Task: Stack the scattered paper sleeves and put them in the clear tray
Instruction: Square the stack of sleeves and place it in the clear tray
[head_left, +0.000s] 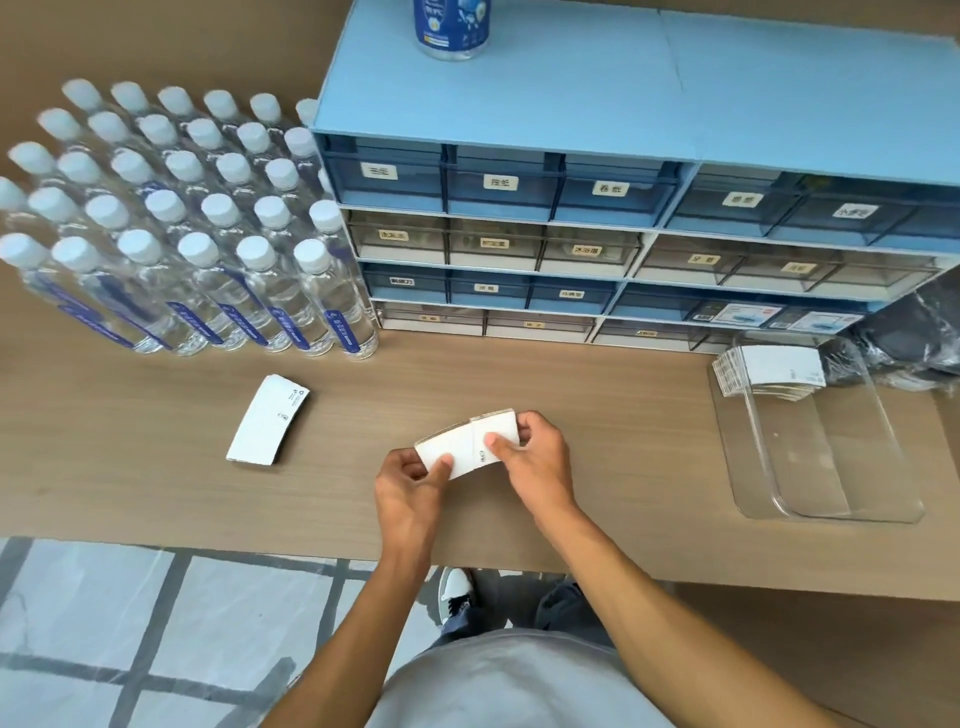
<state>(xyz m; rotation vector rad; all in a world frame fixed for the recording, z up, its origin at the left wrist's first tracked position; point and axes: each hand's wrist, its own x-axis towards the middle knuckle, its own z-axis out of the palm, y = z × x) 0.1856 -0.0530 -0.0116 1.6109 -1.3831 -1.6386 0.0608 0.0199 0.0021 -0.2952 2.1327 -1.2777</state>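
At the centre of the frame both hands hold a small stack of white paper sleeves (467, 441) just above the wooden table (597, 395). The left hand (410, 486) pinches the stack's lower left end between thumb and fingers; the right hand (535, 457) clasps its upper right end, thumb pressed on the top face.

To the left, apart from the hands, a second stack of sleeves (267, 421) lies flat on the table. At the right edge of the frame sits the clear tray (831, 467), its far end already holding a fanned pile of sleeves (769, 371); the near part of the tray is bare. Black plastic wrapping (914, 343) crowds the tray's far right corner.

Across the upper left stands a block of capped water bottles (182, 223), touching a blue drawer cabinet (571, 223) that fills the upper right, with a blue-labelled bottle (452, 26) on top. Between hands and tray the tabletop lies open. The table's near edge runs just below the wrists, with tiled floor (156, 623) lower left.
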